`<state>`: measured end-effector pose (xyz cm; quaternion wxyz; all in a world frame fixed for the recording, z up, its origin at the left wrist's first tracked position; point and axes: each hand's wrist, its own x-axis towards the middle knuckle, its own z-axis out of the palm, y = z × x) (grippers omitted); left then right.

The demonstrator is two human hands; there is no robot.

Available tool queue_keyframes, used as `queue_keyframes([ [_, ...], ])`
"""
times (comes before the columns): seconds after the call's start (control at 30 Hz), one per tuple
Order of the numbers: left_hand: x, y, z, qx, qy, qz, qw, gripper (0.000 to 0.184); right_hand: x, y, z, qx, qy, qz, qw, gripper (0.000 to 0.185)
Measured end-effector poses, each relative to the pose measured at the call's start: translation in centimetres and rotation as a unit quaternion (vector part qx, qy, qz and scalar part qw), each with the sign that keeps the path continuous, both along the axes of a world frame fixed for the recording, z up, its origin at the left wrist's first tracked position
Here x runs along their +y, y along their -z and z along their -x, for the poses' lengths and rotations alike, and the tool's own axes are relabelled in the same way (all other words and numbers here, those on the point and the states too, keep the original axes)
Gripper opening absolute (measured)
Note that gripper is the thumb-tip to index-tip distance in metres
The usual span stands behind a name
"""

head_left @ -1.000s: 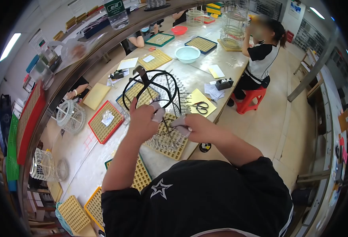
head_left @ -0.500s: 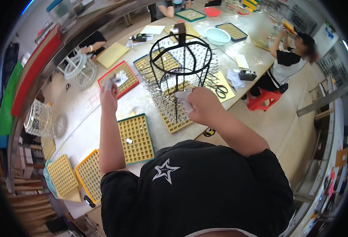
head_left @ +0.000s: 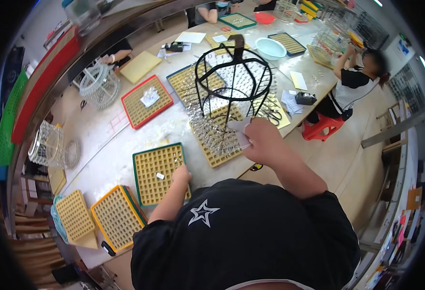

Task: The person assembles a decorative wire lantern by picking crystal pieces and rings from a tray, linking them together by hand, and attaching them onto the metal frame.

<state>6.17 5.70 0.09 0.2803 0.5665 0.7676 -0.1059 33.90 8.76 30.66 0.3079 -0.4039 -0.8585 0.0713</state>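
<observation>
My left hand (head_left: 180, 175) is at the right side of a green-rimmed tray (head_left: 135, 181) with a yellow grid. Its fingers are curled, and what they hold, if anything, is hidden. A small white piece (head_left: 160, 176) lies in that tray, and a few shiny bits sit in its upper right cells. My right hand (head_left: 263, 140) grips a crumpled white cloth (head_left: 242, 132) beside a black wire frame (head_left: 232, 98). Many thin prongs with small shiny metal pieces (head_left: 212, 130) surround the frame's lower part. Beneath it lies another yellow grid tray (head_left: 216, 158).
A red-rimmed grid tray (head_left: 147, 117) holds a clear bag of shiny pieces (head_left: 149, 96). Black scissors (head_left: 274, 115), a tape dispenser (head_left: 305, 98) and a pale blue bowl (head_left: 270, 48) lie beyond. White wire frames (head_left: 96, 87) stand left. A co-worker (head_left: 355, 79) sits at right on a red stool (head_left: 322, 129).
My left hand has moved from the red-rimmed tray, where it held something whitish, down to the green-rimmed tray. My right hand stays by the black frame with the white cloth.
</observation>
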Motion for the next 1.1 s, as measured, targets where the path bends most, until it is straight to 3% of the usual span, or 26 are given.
queue_keyframes([
  [0.07,-0.6,-0.8,0.2,-0.005,0.021,-0.003,1.000,0.030,-0.3,-0.6,0.0,-0.012,0.004,0.018,1.000,0.008],
  [0.17,-3.0,-2.9,0.1,0.000,0.061,-0.024,0.998,0.027,-0.7,-0.8,0.0,-0.004,0.004,0.005,1.000,0.005],
  [0.27,-5.9,-0.1,1.9,0.005,0.116,-0.026,0.993,0.021,-1.0,-0.8,0.1,0.003,-0.002,-0.010,1.000,0.011],
  [0.43,-8.4,-2.7,3.0,0.047,0.207,-0.021,0.977,0.019,-0.9,-0.4,0.0,0.009,-0.022,0.002,1.000,0.023],
  [0.5,-7.0,-4.8,3.3,-0.046,0.136,0.023,0.989,0.023,-0.6,-0.3,0.3,-0.001,-0.018,0.030,0.999,0.026],
  [0.53,-6.2,-3.1,4.0,-0.166,0.062,-0.026,0.984,0.025,-0.6,-0.1,0.4,-0.009,-0.006,0.053,0.999,0.029],
  [0.57,-6.0,-1.6,4.4,-0.211,-0.006,-0.100,0.972,0.021,-0.6,0.2,0.4,0.015,-0.007,0.058,0.998,0.031],
  [0.63,-4.6,-2.5,3.7,-0.227,-0.082,-0.122,0.963,0.016,-0.6,0.4,0.6,0.027,-0.003,0.067,0.997,0.029],
  [0.7,-3.6,-1.3,3.4,-0.175,0.002,-0.261,0.949,0.014,-0.8,0.1,0.8,0.046,0.001,0.059,0.997,0.026],
  [0.83,-2.3,-1.8,1.2,-0.200,-0.057,-0.189,0.960,0.015,-0.9,0.3,0.9,0.087,0.007,0.067,0.994,0.026],
  [0.87,-1.8,1.2,2.1,-0.162,0.026,-0.229,0.960,0.016,-0.9,0.0,0.9,0.080,-0.002,0.073,0.994,0.028],
  [0.9,-1.7,1.9,2.0,-0.130,0.037,-0.251,0.959,0.016,-1.0,-0.4,0.8,0.075,-0.010,0.075,0.994,0.029],
  [0.93,-1.1,1.9,1.9,-0.125,0.039,-0.184,0.974,0.015,-0.9,-0.3,0.6,0.051,-0.012,0.087,0.995,0.033],
  [0.97,-1.1,2.8,2.2,-0.103,0.092,-0.236,0.962,0.014,-0.8,-0.1,0.4,0.061,-0.015,0.079,0.995,0.033],
  [1.1,-1.3,1.8,1.3,-0.097,0.096,-0.241,0.961,0.013,-0.5,0.3,0.1,0.039,-0.016,0.088,0.995,0.032],
])
